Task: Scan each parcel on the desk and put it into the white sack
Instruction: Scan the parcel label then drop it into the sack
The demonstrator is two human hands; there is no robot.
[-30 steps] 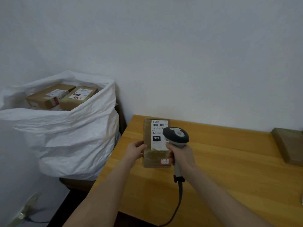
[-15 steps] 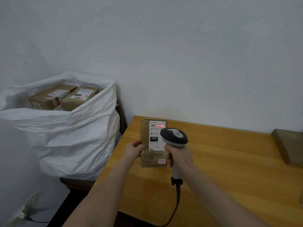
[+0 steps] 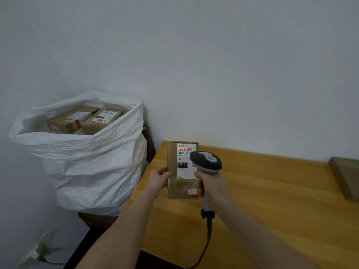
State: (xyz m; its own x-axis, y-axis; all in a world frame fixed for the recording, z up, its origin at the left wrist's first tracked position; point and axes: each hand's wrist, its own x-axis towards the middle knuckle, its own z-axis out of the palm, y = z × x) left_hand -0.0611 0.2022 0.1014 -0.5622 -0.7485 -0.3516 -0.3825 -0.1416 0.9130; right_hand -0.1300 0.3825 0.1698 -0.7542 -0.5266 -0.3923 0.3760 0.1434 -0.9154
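Red scan line now lies across the barcode (image 3: pixel 184 149) at the top of the label; a second ago that label was unlit, so the trigger has fired. The left hand (image 3: pixel 158 178) grips the left edge of the parcel (image 3: pixel 182 171) at the worktop's (image 3: pixel 262 200) left end; can't tell if it rests there. The right hand (image 3: pixel 210 183) is wrapped round the barcode scanner (image 3: pixel 206 160), head aimed at the label. Read is probably done or nearly. Next: parcel into the white sack (image 3: pixel 87 162), just left, with two boxes (image 3: pixel 68 120) on top. Another parcel (image 3: pixel 347 175) waits far right.
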